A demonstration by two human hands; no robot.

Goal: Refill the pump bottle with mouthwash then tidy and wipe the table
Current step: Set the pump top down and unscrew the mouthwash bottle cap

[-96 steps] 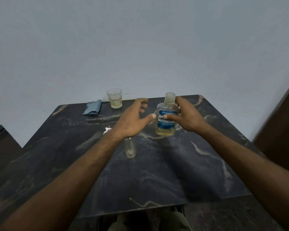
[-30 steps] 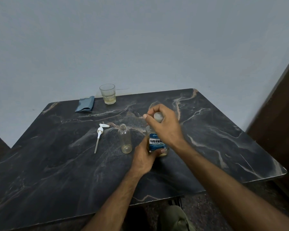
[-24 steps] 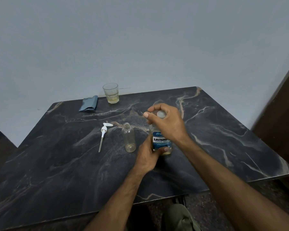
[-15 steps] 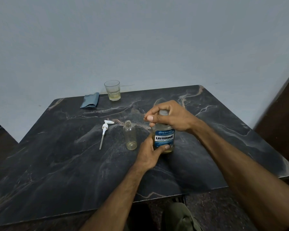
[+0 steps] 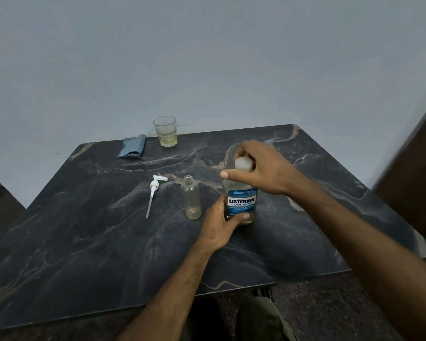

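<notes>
Since a moment ago my right hand [image 5: 263, 168] rolled round the frosted cap [image 5: 243, 164] it pinches, my left hand [image 5: 221, 223] clamps the clear blue-labelled mouthwash bottle [image 5: 240, 200], which could topple the open empty clear pump bottle [image 5: 191, 196] at centre frame if it jerks

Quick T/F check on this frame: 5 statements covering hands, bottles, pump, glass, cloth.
1. The left hand grips the mouthwash bottle low on its body. True.
2. The right hand is at that bottle's cap. True.
3. The pump is screwed onto the small clear bottle. False: it lies on the table, and the bottle's neck is open.
4. The glass is empty. False: pale liquid sits at its bottom.
5. The blue cloth lies near the glass. True.
</notes>
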